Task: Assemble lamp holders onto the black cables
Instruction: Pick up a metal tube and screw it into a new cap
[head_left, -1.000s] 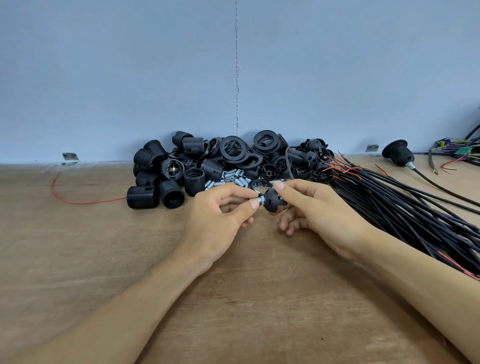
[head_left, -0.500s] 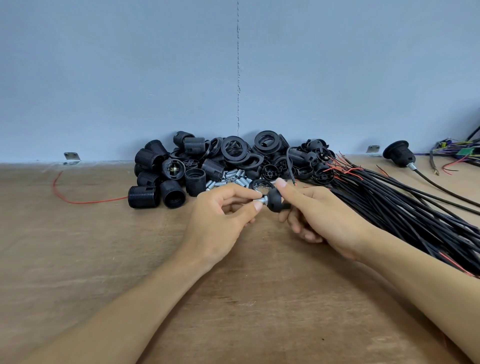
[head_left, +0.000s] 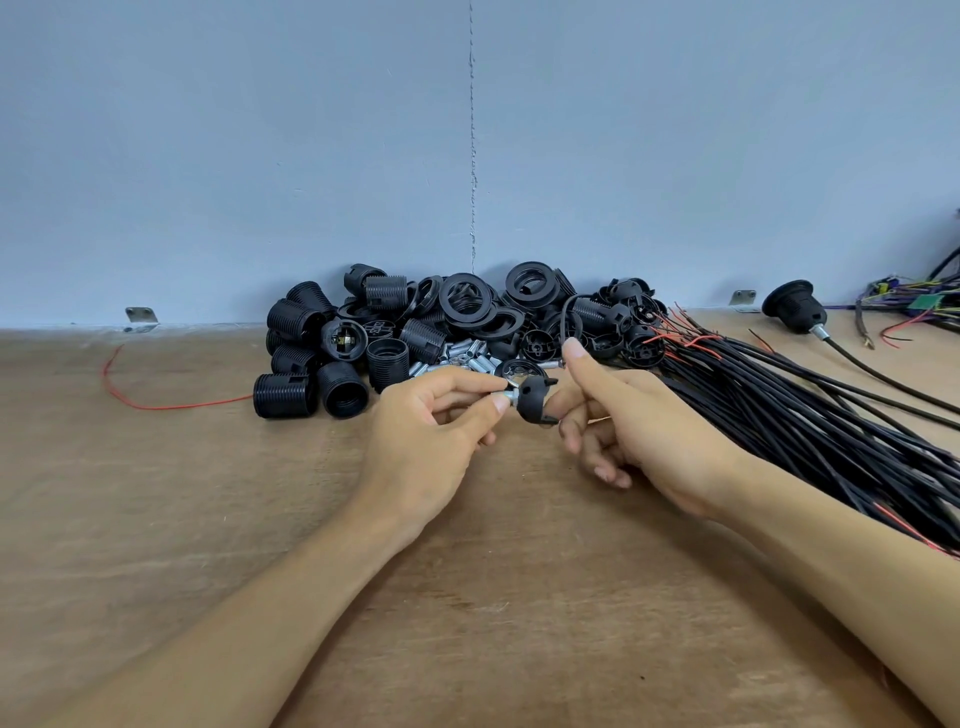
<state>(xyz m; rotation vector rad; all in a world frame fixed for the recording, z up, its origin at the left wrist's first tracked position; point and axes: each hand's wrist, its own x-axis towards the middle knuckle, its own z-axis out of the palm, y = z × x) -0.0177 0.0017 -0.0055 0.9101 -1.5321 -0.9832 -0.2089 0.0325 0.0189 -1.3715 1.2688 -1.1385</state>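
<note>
Change is seen at the right hand (head_left: 639, 431): its index finger, laid on the holder cap (head_left: 535, 402) a moment ago, is now lifted straight. Only the thumb is against the cap, so a grip cannot be told. The metal nipple (head_left: 508, 397) is pinched by the fingers of the left hand (head_left: 431, 431) at the cap's neck, just in front of the parts pile (head_left: 415, 332). The black cables (head_left: 805, 415) lie right of the pile, untouched. A regrip mid-threading is judged.
</note>
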